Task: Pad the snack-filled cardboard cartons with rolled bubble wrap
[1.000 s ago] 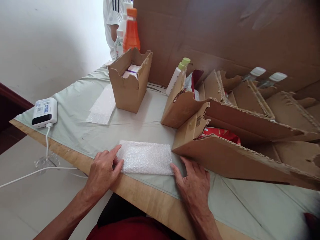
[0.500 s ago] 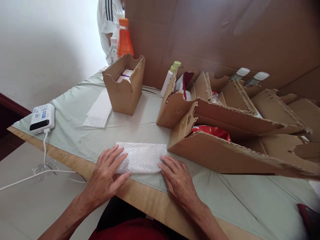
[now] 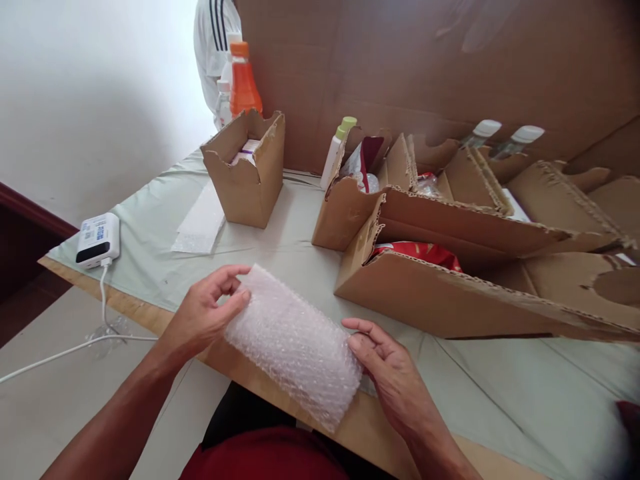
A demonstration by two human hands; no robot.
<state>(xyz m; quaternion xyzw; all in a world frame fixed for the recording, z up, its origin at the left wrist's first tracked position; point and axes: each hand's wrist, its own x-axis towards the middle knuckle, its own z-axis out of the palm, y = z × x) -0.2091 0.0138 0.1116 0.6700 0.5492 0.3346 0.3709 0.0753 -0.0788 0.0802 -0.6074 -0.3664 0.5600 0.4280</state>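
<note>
A sheet of bubble wrap (image 3: 300, 340), possibly a flat pouch, is tilted above the table's front edge. My left hand (image 3: 207, 307) pinches its upper left corner between thumb and fingers. At the right edge, my right hand (image 3: 383, 357) grips the wrap with the thumb on the near face; its fingers are partly behind the edge. Farther back on the cloth lies another piece of bubble wrap (image 3: 200, 223), partly hidden by a small cardboard box (image 3: 245, 197) with white cartons inside.
Cardboard bins (image 3: 450, 300) on the right hold a red packet (image 3: 423, 255) and other goods. An orange bottle (image 3: 243, 83) stands behind the small box. A white device (image 3: 100, 239) with a cable sits at the left edge. A person in a white sleeve (image 3: 210, 40) is behind.
Both hands have gone from resting on the flat bubble wrap to gripping it by its ends. It has been lifted and turned, its right end now lower and closer to me.
</note>
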